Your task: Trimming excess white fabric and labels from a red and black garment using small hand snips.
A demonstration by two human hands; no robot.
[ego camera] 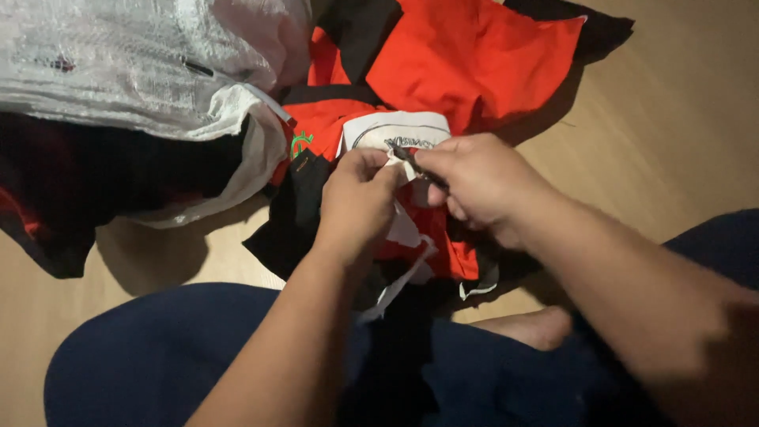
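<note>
A red and black garment (443, 63) lies on the wooden floor in front of me, with a white printed patch (395, 130) on it. My left hand (356, 202) pinches a bit of the white fabric near that patch. My right hand (478, 186) grips a thin dark tool (415, 164), its tip pointing left at the spot my left fingers hold. The hands almost touch. I cannot tell what kind of tool it is.
A big white woven sack (134, 63) lies at the upper left, with dark cloth (87, 182) spilling from under it. My legs in dark blue trousers (158, 356) and a bare foot (530, 326) fill the near side. Wooden floor (680, 119) shows at right.
</note>
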